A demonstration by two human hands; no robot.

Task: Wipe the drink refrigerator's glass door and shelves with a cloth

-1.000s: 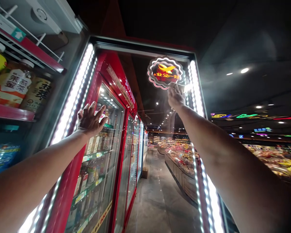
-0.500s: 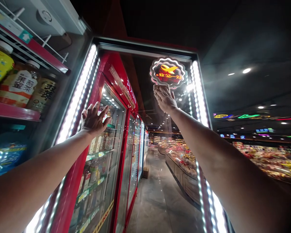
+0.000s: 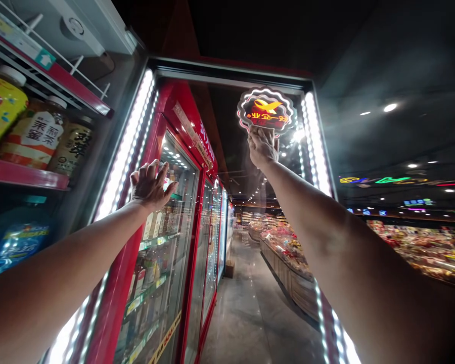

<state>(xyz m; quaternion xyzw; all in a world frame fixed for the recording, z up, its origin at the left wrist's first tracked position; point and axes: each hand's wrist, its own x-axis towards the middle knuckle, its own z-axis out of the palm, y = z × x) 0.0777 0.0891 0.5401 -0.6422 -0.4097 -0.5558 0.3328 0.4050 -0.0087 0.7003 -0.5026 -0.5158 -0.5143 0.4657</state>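
- Two bare hands are raised before one glass door (image 3: 233, 169), which stands in front of the person, beside shelves on the left.
- The door is a tall rectangle, its long axis upright and leaning slightly in view; smooth clear glass sits in a dark, straight-edged frame (image 3: 231, 70).
- Two bright light strips, one left (image 3: 126, 146) and one right (image 3: 318, 146), run lengthwise along its sides, beaded with white dots.
- The left hand (image 3: 149, 188) is near the left strip, fingers apart and pointing up; I cannot tell whether its palm touches the glass.
- The right hand (image 3: 263, 151) reaches up to the glass, fingers close together over one pale, soft cloth (image 3: 267, 132); I cannot tell whether they clamp it or only press it.
- One round, wavy-edged sign (image 3: 266, 111) sits just above the right hand, its yellow and red lettering reversed.
- Three bottles stand on one shelf at left: yellow (image 3: 3, 111), orange-and-white (image 3: 34, 134) and brown (image 3: 74, 149). One shiny blue pack (image 3: 18, 247) is below.
- Through the glass show red fridges (image 3: 182, 126), one small brown box (image 3: 229, 269) and a polished grey floor (image 3: 246, 313).
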